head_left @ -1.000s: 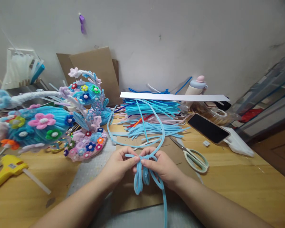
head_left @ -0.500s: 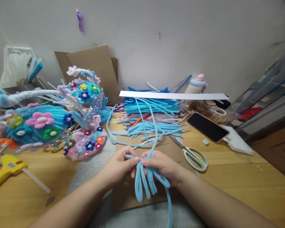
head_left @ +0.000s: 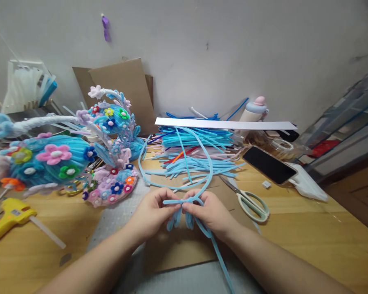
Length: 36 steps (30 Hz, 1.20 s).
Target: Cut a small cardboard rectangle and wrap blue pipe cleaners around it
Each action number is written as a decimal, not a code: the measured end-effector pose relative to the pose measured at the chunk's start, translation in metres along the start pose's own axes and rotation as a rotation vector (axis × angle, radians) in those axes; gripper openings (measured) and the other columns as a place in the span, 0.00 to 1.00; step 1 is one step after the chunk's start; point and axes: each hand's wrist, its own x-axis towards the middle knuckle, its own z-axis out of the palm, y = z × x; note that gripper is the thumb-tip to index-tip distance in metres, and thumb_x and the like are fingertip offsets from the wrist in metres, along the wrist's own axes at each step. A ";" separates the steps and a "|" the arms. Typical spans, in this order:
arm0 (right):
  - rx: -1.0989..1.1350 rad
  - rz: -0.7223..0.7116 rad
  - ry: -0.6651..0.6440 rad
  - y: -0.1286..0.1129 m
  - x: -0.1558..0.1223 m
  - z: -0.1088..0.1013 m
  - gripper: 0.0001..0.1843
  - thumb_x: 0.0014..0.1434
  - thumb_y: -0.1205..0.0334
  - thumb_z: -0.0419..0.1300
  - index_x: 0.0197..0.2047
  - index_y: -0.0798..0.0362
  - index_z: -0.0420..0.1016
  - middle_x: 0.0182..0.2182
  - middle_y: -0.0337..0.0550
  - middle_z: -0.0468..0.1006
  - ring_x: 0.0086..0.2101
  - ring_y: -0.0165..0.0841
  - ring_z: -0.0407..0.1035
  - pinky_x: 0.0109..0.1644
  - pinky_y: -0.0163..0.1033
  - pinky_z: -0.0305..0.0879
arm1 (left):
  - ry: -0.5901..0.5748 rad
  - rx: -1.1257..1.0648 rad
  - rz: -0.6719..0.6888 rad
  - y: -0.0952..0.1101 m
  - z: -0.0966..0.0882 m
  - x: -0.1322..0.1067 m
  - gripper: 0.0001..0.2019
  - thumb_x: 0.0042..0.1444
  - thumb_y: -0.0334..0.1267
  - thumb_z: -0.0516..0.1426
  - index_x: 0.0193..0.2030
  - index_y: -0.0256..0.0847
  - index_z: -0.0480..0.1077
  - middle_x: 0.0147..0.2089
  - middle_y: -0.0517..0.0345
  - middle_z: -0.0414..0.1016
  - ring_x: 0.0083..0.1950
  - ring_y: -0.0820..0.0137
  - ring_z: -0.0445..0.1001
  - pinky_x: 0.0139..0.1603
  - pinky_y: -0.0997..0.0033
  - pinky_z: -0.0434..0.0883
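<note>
Both hands pinch a light blue pipe cleaner [head_left: 188,220] that is bent into several loops, just above a sheet of brown cardboard [head_left: 171,255]. My left hand [head_left: 158,208] grips its left side between thumb and fingers, with a short end poking out leftward. My right hand [head_left: 207,208] is closed on the right side of the same looped bunch, the thumbs almost touching. One long strand rises from the right hand and curves toward the pile behind; another tail hangs down to the lower right. The loops point downward and are partly hidden by the fingers.
Scissors [head_left: 251,204] lie right of the cardboard, near a phone [head_left: 270,164]. Behind are piled pipe cleaners [head_left: 196,139] under a white strip [head_left: 223,123]. At left stand flower-covered ornaments [head_left: 52,159] and a yellow glue gun [head_left: 14,214]. A bottle [head_left: 254,110] stands at the back.
The looped bunch has tipped in my fingers, so the loops look shorter and the short end lies more level. The hanging tail has swung to the right.
</note>
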 end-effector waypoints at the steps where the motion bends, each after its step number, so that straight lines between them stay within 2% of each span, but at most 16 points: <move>1: -0.016 -0.019 0.018 -0.002 -0.001 0.001 0.16 0.47 0.53 0.66 0.32 0.56 0.70 0.23 0.36 0.71 0.23 0.26 0.62 0.28 0.32 0.58 | 0.017 0.048 0.038 0.001 0.000 -0.001 0.10 0.48 0.41 0.61 0.29 0.38 0.66 0.22 0.64 0.67 0.19 0.78 0.62 0.21 0.77 0.61; 4: -0.110 -0.130 0.054 -0.006 -0.007 0.003 0.12 0.48 0.56 0.66 0.31 0.56 0.72 0.22 0.36 0.70 0.23 0.26 0.61 0.28 0.33 0.56 | 0.067 0.346 0.299 0.003 -0.001 -0.006 0.01 0.52 0.33 0.57 0.30 0.40 0.69 0.29 0.59 0.71 0.30 0.72 0.69 0.32 0.73 0.65; 7: -0.136 -0.252 0.035 -0.007 -0.010 0.006 0.08 0.49 0.59 0.64 0.30 0.55 0.72 0.25 0.38 0.71 0.26 0.27 0.62 0.30 0.33 0.58 | 0.036 0.586 0.601 0.002 -0.005 -0.012 0.09 0.49 0.24 0.54 0.34 0.41 0.69 0.33 0.57 0.72 0.36 0.69 0.70 0.38 0.71 0.66; 9: -0.115 -0.276 0.025 -0.006 -0.011 0.006 0.08 0.48 0.60 0.65 0.30 0.55 0.72 0.27 0.39 0.72 0.27 0.27 0.63 0.32 0.34 0.59 | 0.037 0.630 0.719 0.000 -0.007 -0.015 0.13 0.48 0.21 0.52 0.36 0.42 0.69 0.35 0.55 0.72 0.38 0.68 0.70 0.39 0.70 0.66; 11: -0.115 -0.271 0.036 -0.005 -0.011 0.007 0.10 0.47 0.59 0.65 0.30 0.55 0.72 0.26 0.39 0.72 0.27 0.27 0.63 0.31 0.34 0.59 | 0.050 0.633 0.764 -0.001 -0.007 -0.015 0.13 0.49 0.21 0.52 0.37 0.42 0.69 0.35 0.55 0.72 0.39 0.68 0.70 0.40 0.69 0.66; 13: -0.134 -0.247 0.053 -0.004 -0.010 0.006 0.11 0.47 0.58 0.65 0.30 0.56 0.71 0.24 0.38 0.71 0.25 0.26 0.62 0.29 0.33 0.58 | 0.068 0.582 0.683 -0.002 -0.004 -0.014 0.09 0.51 0.24 0.53 0.36 0.41 0.68 0.34 0.56 0.72 0.37 0.69 0.70 0.39 0.70 0.67; 16: -0.147 -0.137 0.072 -0.004 -0.008 0.005 0.13 0.47 0.56 0.65 0.30 0.57 0.72 0.21 0.36 0.69 0.22 0.25 0.60 0.27 0.32 0.56 | 0.090 0.423 0.400 0.000 0.001 -0.011 0.02 0.55 0.34 0.55 0.34 0.39 0.68 0.33 0.57 0.72 0.34 0.70 0.71 0.34 0.72 0.67; 19: -0.068 -0.001 0.044 -0.004 -0.004 0.004 0.16 0.45 0.54 0.67 0.30 0.56 0.71 0.21 0.35 0.70 0.22 0.26 0.61 0.27 0.32 0.57 | 0.072 0.305 0.220 0.001 0.004 -0.008 0.09 0.53 0.42 0.57 0.31 0.37 0.67 0.29 0.59 0.70 0.28 0.73 0.69 0.26 0.75 0.66; 23: 0.021 0.061 -0.043 -0.001 -0.001 0.002 0.17 0.44 0.53 0.68 0.29 0.57 0.71 0.23 0.37 0.72 0.24 0.26 0.64 0.29 0.32 0.58 | 0.059 0.177 0.061 -0.002 0.004 -0.005 0.13 0.51 0.45 0.58 0.28 0.37 0.64 0.22 0.62 0.69 0.19 0.78 0.63 0.18 0.79 0.61; 29: 0.153 0.124 -0.053 0.005 0.000 0.001 0.20 0.41 0.52 0.70 0.29 0.57 0.69 0.21 0.37 0.73 0.23 0.29 0.68 0.31 0.35 0.62 | 0.028 -0.001 -0.064 -0.011 0.003 -0.001 0.15 0.49 0.48 0.59 0.30 0.39 0.62 0.14 0.68 0.65 0.15 0.79 0.62 0.16 0.81 0.61; 32: 0.202 0.124 -0.073 0.008 0.000 0.003 0.19 0.41 0.54 0.70 0.28 0.57 0.68 0.21 0.39 0.74 0.23 0.31 0.69 0.33 0.38 0.65 | 0.006 -0.075 -0.068 -0.012 0.006 0.000 0.16 0.48 0.48 0.61 0.29 0.39 0.61 0.15 0.67 0.67 0.15 0.79 0.63 0.16 0.81 0.63; 36: 0.218 0.089 -0.086 0.007 0.000 0.004 0.17 0.44 0.55 0.69 0.28 0.57 0.68 0.21 0.39 0.74 0.23 0.31 0.69 0.32 0.38 0.67 | 0.033 -0.091 -0.049 -0.010 0.008 -0.001 0.16 0.48 0.47 0.61 0.29 0.39 0.61 0.14 0.67 0.67 0.14 0.79 0.62 0.16 0.81 0.62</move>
